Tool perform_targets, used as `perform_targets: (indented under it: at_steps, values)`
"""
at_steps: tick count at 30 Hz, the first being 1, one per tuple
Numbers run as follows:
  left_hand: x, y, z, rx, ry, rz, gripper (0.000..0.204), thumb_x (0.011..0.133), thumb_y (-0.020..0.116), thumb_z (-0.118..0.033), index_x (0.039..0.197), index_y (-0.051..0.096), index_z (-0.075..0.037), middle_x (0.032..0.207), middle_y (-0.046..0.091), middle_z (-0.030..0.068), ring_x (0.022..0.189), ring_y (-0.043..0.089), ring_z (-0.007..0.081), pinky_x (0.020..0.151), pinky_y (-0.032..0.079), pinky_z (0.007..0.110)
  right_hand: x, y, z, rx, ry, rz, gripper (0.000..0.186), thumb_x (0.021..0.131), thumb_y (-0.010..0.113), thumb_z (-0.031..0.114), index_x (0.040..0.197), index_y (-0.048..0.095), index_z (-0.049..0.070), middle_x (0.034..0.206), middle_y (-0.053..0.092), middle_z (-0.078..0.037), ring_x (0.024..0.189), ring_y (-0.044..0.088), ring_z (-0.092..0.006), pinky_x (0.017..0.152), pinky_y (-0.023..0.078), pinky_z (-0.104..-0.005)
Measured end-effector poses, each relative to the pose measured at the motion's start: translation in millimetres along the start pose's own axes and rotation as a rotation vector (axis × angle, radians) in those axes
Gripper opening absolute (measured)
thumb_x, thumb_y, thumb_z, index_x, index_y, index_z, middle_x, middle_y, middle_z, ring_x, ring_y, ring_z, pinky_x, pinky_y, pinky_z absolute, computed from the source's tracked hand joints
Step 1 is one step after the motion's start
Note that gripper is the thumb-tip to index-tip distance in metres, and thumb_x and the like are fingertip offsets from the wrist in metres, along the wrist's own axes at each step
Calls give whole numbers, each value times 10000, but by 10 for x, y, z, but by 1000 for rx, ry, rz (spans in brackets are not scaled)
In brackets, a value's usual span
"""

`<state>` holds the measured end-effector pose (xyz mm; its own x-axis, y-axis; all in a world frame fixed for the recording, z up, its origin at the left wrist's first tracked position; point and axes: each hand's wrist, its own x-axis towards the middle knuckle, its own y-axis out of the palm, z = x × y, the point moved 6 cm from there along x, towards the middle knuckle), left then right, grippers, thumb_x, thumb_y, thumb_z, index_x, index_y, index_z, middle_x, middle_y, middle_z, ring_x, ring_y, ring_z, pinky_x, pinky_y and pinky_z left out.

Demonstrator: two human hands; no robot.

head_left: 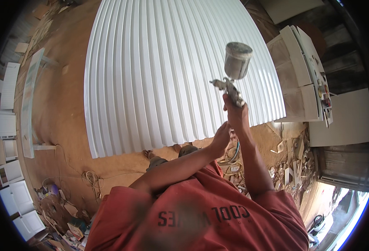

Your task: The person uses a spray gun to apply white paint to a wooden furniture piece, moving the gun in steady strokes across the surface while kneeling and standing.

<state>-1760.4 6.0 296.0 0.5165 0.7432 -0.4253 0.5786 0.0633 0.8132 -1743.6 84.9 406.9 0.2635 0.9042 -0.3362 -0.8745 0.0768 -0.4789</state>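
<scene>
Fingers (234,109) around upright spray gun (231,79), nozzle leftward over white panel (159,71)

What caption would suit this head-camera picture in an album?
Right hand raises a spray gun over white slatted panels; left hand reaches beneath.

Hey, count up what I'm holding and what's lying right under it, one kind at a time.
Spray gun: 1, gripped in the right hand
Paint cup: 1, mounted on top of the gun
White ribbed panel: 1, lying on the floor below
Total: 3
</scene>
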Motion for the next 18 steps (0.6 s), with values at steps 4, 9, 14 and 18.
perform_targets:
  at_steps: [4, 9, 14, 18]
  values:
    - [-354, -86, -321, 201, 84, 119, 606, 1035, 366, -511, 1378, 422, -15, 1374, 506, 160, 1311, 461, 285, 1115, 338, 448, 476, -24, 134, 21, -126, -111, 319, 927, 675, 343, 709, 590, 127, 594, 459, 73, 524, 366, -43, 472, 273, -276]
    - [-1336, -933, -671, 931, 339, 286, 446, 1031, 477, -356, 1335, 552, -39, 1269, 602, 118, 1225, 548, 222, 1040, 416, 340, 648, 14, 640, -7, -235, -197, 355, 919, 676, 367, 685, 571, 121, 599, 482, 50, 562, 398, -58, 513, 308, -284]
    - [-2421, -1699, -1011, 1281, -95, -55, 380, 1023, 452, -292, 1272, 619, -57, 1223, 648, 148, 1150, 609, 272, 1005, 450, 366, 513, -128, 405, -31, -170, -222, 355, 898, 696, 367, 675, 578, 118, 593, 490, 45, 554, 415, -60, 507, 321, -280]
    - [-2885, -2454, -946, 1289, -99, -196, 385, 1016, 425, -280, 1190, 647, -18, 1163, 672, 156, 1095, 632, 294, 961, 467, 377, 205, -272, -225, -94, -30, -221, 319, 901, 694, 343, 693, 592, 124, 589, 485, 55, 541, 418, -52, 493, 316, -274]
